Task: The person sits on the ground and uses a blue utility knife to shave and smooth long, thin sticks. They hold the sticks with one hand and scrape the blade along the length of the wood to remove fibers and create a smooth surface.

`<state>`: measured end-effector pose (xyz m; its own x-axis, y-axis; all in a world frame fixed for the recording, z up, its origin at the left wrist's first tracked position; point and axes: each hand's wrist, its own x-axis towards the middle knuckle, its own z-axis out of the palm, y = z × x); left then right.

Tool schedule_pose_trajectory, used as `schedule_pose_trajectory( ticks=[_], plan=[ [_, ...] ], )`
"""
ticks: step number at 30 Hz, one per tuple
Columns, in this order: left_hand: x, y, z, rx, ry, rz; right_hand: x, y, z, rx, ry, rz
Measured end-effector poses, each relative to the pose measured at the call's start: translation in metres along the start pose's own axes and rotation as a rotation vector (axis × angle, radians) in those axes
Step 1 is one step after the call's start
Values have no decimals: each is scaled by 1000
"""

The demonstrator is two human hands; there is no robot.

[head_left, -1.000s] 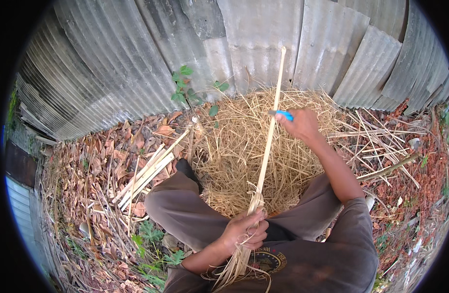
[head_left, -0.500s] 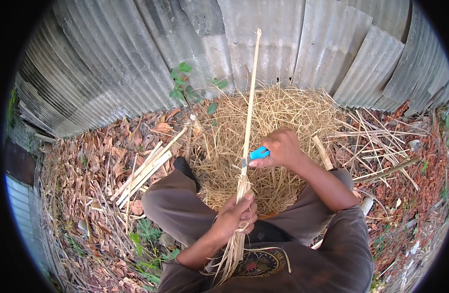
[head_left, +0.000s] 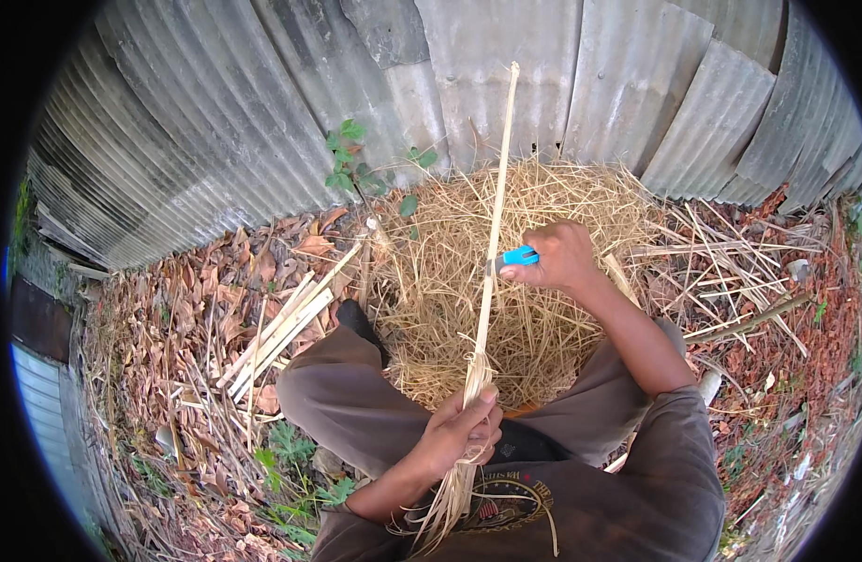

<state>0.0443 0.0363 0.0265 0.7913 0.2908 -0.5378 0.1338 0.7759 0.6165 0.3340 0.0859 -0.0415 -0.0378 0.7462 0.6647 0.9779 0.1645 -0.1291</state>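
My left hand (head_left: pixel 457 433) is wrapped round the lower end of a long pale bamboo strip (head_left: pixel 498 206), where thin curled shavings (head_left: pixel 454 501) bunch up and hang down over my lap. The strip slants up and away from me, its far tip in front of the metal sheets. Higher along it, my right hand (head_left: pixel 557 255) grips a blue-handled utility knife (head_left: pixel 518 257). The knife's blade lies across the strip, well above the bunch of shavings.
Between my folded legs spreads a heap of straw-like shavings (head_left: pixel 543 192). Split bamboo pieces (head_left: pixel 286 328) lie on dry leaves at the left, with more thin sticks (head_left: pixel 731 272) at the right. A corrugated metal fence (head_left: pixel 506 94) stands beyond, with a leafy plant (head_left: pixel 347 155) before it.
My right hand and the knife have moved up along the strip, away from the shavings and slightly right. The strip's far end has swung right. My left hand has shifted slightly.
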Motion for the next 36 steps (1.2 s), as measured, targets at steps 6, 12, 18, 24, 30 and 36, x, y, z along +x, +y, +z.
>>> schedule_pose_trajectory(
  ticks=[6,12,18,24,30,36],
  plan=[
    [-1,-8,-7,-59,-80,-23,6,7,-1,-23,-5,95],
    [-21,-22,7,-64,-105,-126,17,79,-23,-106,-94,709],
    [-13,-22,-11,-149,-67,-49,3,5,-44,125,-140,534],
    [-5,-9,-11,-116,-40,46,-17,-72,-41,166,-151,-49],
    [-1,-14,3,116,99,154,-13,-44,-36,81,-111,41],
    [2,-18,0,166,74,161,-20,-55,-36,89,-85,-97]
  ],
)
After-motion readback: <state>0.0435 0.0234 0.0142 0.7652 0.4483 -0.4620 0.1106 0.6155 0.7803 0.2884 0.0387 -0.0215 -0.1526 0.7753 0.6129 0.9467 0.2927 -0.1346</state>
